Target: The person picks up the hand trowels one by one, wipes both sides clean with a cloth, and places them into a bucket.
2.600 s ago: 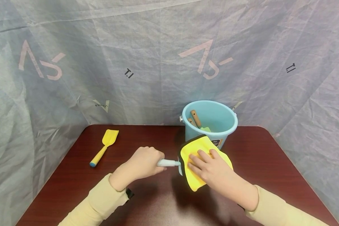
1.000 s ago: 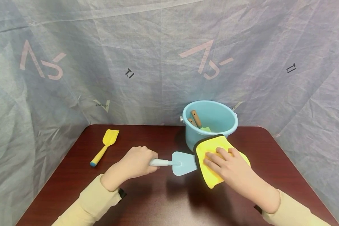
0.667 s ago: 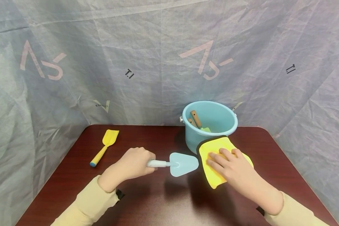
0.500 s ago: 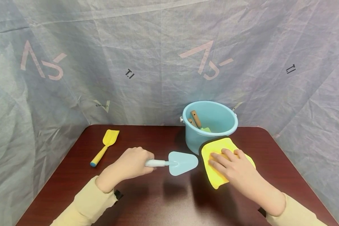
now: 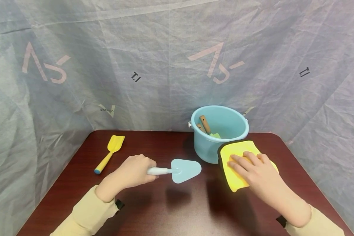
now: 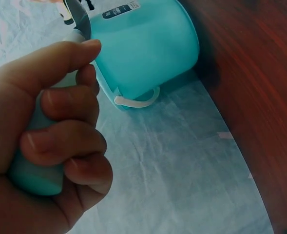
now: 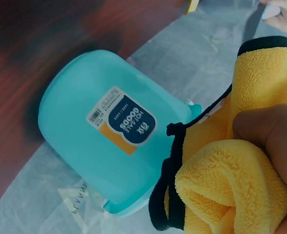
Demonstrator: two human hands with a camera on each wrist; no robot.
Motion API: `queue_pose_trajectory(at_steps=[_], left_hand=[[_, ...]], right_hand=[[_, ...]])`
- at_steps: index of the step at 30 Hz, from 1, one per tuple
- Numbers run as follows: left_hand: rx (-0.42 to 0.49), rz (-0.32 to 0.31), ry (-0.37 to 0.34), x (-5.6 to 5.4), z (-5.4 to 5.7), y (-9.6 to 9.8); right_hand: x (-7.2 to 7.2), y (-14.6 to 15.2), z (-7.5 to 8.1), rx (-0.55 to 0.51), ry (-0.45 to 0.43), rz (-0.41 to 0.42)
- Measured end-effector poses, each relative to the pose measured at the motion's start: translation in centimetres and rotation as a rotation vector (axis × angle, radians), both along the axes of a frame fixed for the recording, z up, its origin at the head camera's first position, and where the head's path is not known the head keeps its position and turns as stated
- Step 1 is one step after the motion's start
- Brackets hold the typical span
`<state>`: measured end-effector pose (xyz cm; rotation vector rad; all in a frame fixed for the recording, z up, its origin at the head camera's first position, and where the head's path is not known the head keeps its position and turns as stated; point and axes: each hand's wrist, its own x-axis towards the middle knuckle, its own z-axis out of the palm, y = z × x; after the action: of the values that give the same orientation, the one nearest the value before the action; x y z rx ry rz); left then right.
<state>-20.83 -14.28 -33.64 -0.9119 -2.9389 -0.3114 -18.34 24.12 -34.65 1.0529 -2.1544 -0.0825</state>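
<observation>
Left hand [image 5: 136,169] gripping pale blue trowel [image 5: 177,170], long axis crosswise, pointing right, right hand [image 5: 259,175] pinching yellow cloth [image 5: 235,152]

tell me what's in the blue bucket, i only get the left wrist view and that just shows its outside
Observer: The head view shows two brown handles inside the bucket.
Operator: ok and what is being held on the other side
Observer: The right hand grips a dark-edged yellow cloth.
Operator: got it, anything lying loose
Observer: Yes, a yellow scoop lies on the table, left of the light blue trowel held in the left hand.
</observation>
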Motion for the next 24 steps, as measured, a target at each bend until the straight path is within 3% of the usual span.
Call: queue_pose_trajectory(at_steps=[10, 24], left_hand=[[-0.001, -0.013, -0.013, -0.5, -0.4, 0.3], [-0.062, -0.045, 0.009, -1.3, -0.7, 1.8]], right_hand=[[0.5, -0.5, 1.2, -0.003, 0.025, -0.050], [0.7, -3.2, 3.0, -0.051, 0.033, -0.023]])
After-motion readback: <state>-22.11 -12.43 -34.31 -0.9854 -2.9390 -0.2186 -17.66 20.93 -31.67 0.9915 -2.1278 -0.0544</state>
